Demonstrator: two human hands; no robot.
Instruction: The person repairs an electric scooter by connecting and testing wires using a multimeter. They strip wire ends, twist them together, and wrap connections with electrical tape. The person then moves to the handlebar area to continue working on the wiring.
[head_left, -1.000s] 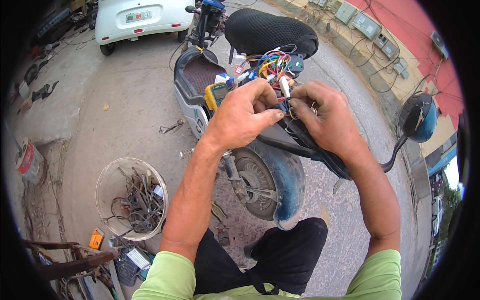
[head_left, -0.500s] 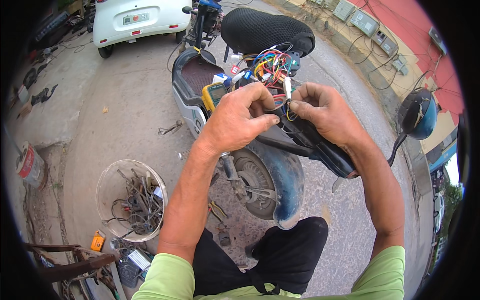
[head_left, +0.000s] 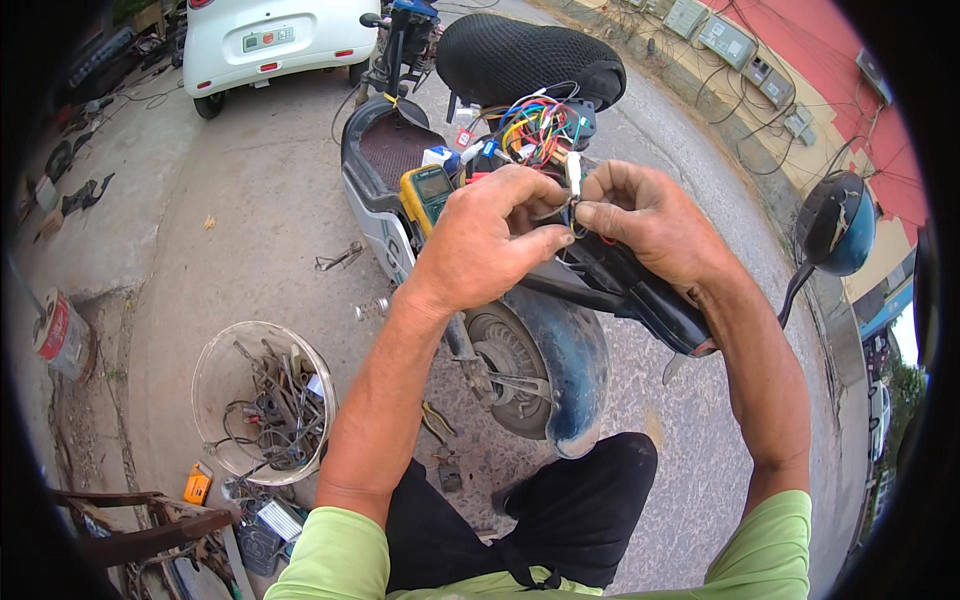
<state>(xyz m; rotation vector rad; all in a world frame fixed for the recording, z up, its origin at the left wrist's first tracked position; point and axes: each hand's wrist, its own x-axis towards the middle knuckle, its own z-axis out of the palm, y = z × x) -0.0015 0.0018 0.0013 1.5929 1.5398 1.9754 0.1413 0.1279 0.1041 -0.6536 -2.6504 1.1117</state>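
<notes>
Both hands meet over the front of an electric scooter [head_left: 372, 225]. With thumb and fingers brought together, my left hand [head_left: 495, 225] pinches thin wires [head_left: 572, 212]. My right hand [head_left: 640, 215] grips the same wires just beside it, thumb against bent forefinger. A white plug connector [head_left: 573, 172] stands up between the hands at the wires' upper end. Beyond them spreads a tangle of coloured wires [head_left: 540, 130] with small plugs. A yellow multimeter [head_left: 428, 192] leans by my left hand. The exact spot where the fingertips press the wires is partly hidden.
A bucket of tools [head_left: 205, 405] stands on the ground at lower left. Pliers [head_left: 437, 423] lie beside the scooter's wheel [head_left: 508, 360]. A mirror [head_left: 838, 225] juts out at right. The black seat [head_left: 530, 60] and a white car [head_left: 280, 45] are farther off.
My left hand has shifted slightly right, its thumb closer to my right hand at the wires. The view has moved a little; both hands keep their pinch.
</notes>
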